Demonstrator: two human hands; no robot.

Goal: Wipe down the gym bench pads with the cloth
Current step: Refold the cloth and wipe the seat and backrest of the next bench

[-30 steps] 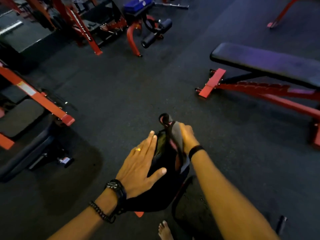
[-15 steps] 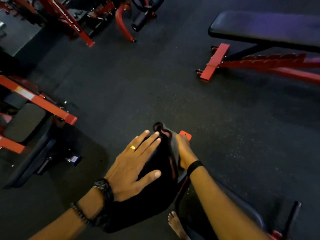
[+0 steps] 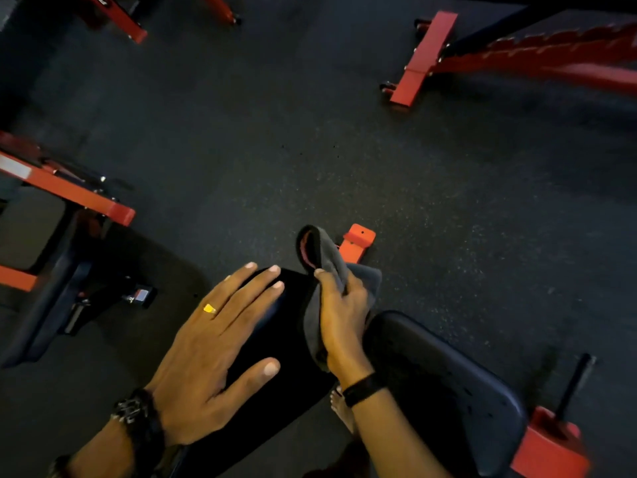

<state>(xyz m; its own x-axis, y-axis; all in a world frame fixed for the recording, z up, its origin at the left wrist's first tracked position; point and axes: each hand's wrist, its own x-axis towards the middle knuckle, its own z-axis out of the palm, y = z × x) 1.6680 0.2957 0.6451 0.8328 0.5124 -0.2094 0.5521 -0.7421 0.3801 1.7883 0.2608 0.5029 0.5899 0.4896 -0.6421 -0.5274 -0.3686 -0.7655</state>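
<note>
- Two hands in view, both over the near bench.
- Left hand (image 3: 210,346): lies flat on the black back pad (image 3: 275,384), fingers (image 3: 255,288) straight and spread, thumb out to the side. One gold ring (image 3: 209,308) on one finger; one dark watch (image 3: 132,412) and one bead bracelet (image 3: 58,465) at the wrist.
- Right hand (image 3: 341,315): grips one grey cloth (image 3: 327,267), fingers curled round it and thumb pressed along its near face. The cloth is bunched against the right edge of the back pad; a fold loops up above the hand and shows a pink lining. One black band (image 3: 362,389) on this wrist.
- Pads on the near bench, counted: two. The back pad lies under the left hand; the seat pad (image 3: 444,384) lies just to the right, dark, with small dots on its surface. A narrow gap separates them.
- One bare foot (image 3: 343,408) shows on the floor in that gap, below the right wrist.
- Red frame parts of the near bench: one bracket (image 3: 358,241) past the cloth, one block (image 3: 551,450) at lower right with a black post (image 3: 575,384) rising from it.
- Floor (image 3: 275,150): dark speckled rubber.
- Left side: one further bench (image 3: 44,298), dark pad, with red bars (image 3: 69,191) across it.
- Far right: one more bench frame (image 3: 537,53), red, with a notched rail and a flat red foot (image 3: 424,56); well apart from the hands.
- Top left: two red legs (image 3: 120,19) of other equipment, cut off by the edge.
</note>
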